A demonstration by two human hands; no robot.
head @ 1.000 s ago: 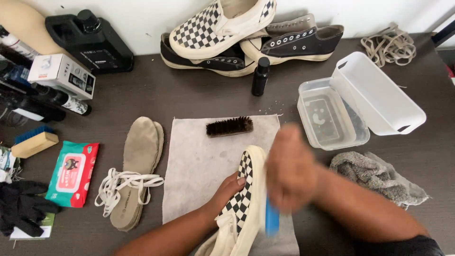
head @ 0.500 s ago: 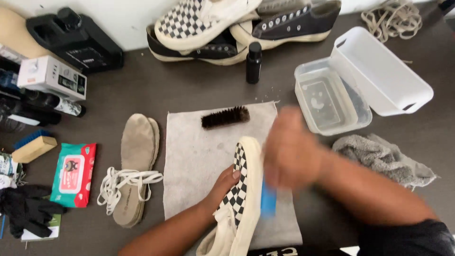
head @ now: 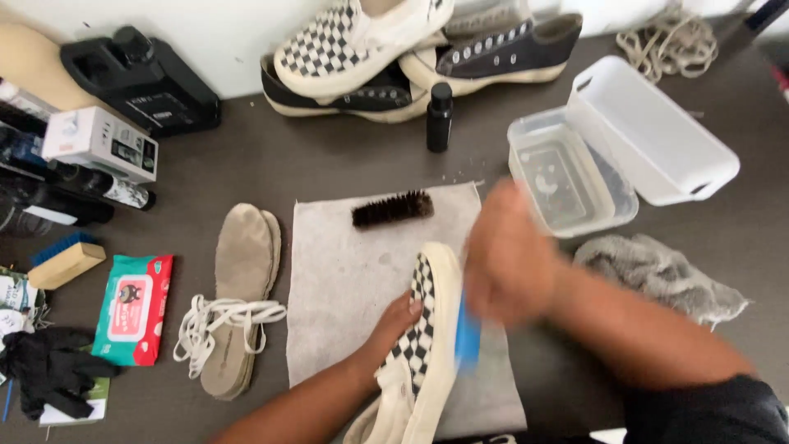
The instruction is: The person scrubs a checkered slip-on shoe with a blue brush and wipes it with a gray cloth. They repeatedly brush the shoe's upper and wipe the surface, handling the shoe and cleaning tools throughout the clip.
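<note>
Black-and-white checkered canvas slip-on shoe with cream rubber sole (head: 423,337): tipped on its side, toe away from the body, on a grey rectangular cloth mat (head: 345,271) at the centre of the dark brown surface (head: 271,164). Left hand (head: 399,325): fingers curled over the checkered upper, steadying the shoe. Right hand (head: 509,263): blurred, closed around a small blue brush (head: 468,333) pressed against the cream sole edge.

On the same mat, near its far edge: dark-bristled wooden brush (head: 393,209), lying flat, apart from the shoe.

Left of the mat: pair of stacked beige insoles (head: 240,288) with white laces (head: 222,322) draped across them; further left, red-and-teal soft pack of wet wipes (head: 131,308), black gloves (head: 49,370), wooden block brush with blue bristles (head: 66,259).

Right of the mat: crumpled grey towel (head: 657,275); beyond it, clear plastic tub holding water (head: 571,177), touching a white plastic bin (head: 653,131).

Far edge: small black bottle (head: 439,117), upright; pile of checkered and black sneakers (head: 411,57) against the wall.
</note>
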